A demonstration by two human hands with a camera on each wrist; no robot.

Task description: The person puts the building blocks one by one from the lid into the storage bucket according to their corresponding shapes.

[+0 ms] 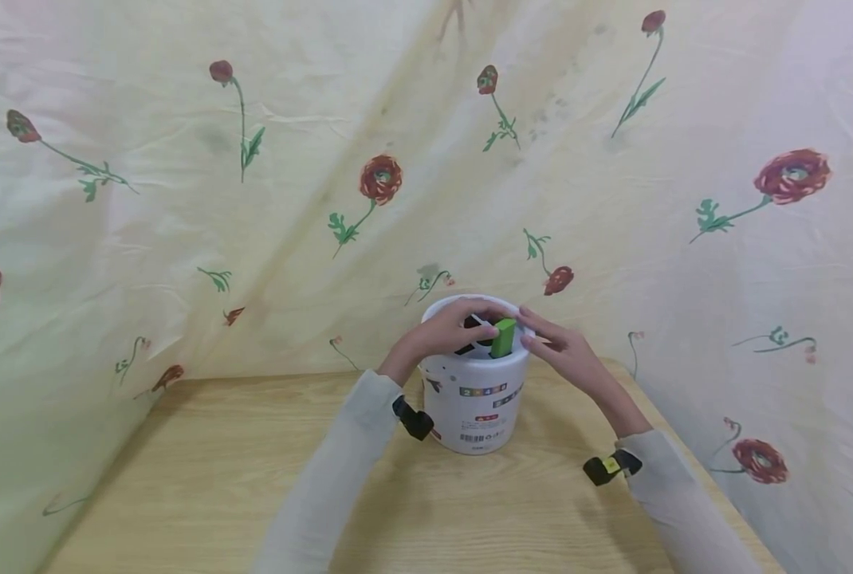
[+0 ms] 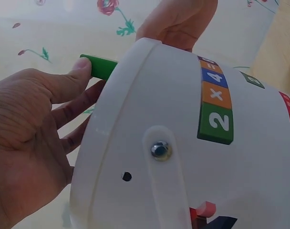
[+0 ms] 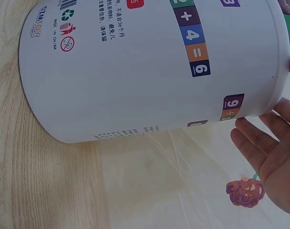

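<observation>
A white plastic bucket (image 1: 473,410) printed with number tiles stands upright on the wooden table. At its mouth my left hand (image 1: 444,328) pinches a green block (image 1: 503,338), thumb on the near side. In the left wrist view the green block (image 2: 103,67) sticks out past the rim beside the thumb of my left hand (image 2: 30,109). My right hand (image 1: 566,351) rests its fingers on the right side of the rim. Those fingers touch the bucket wall (image 3: 135,86) near the top in the right wrist view, where my right hand (image 3: 278,157) looks extended.
Dark and white shapes (image 1: 475,328) show inside the bucket, partly hidden by the left hand. The wooden table (image 1: 240,470) reaches back to a flowered cloth (image 1: 290,239) hanging close behind the bucket. Black wrist cameras sit on both sleeves.
</observation>
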